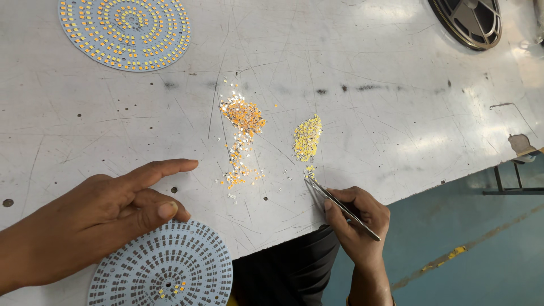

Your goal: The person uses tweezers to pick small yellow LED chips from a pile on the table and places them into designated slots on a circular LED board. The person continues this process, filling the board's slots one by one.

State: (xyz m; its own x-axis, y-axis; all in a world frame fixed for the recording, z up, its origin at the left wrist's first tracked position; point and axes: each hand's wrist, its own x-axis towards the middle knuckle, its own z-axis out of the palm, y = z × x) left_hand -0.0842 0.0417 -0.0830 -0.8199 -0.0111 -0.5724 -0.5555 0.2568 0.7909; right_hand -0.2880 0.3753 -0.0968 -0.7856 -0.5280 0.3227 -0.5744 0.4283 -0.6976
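Scratched grey worktable (396, 113) over teal floor (481, 249); right hand (357, 221) pinches tweezers (340, 207) at five o'clock, left hand (96, 221) relaxed, steadying round board (164, 272) at seven.

Right hand (357, 218) holds tweezers (340, 207) at yellow chips (307, 139); left hand (107, 218) touches round board (164, 269).

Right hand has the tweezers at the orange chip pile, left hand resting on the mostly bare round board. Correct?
Not quite. In the head view the right hand holds the tweezers with their tips at the lower end of the yellow chip pile, not the orange chip pile, which lies further left. The left hand does rest on the mostly bare round board.
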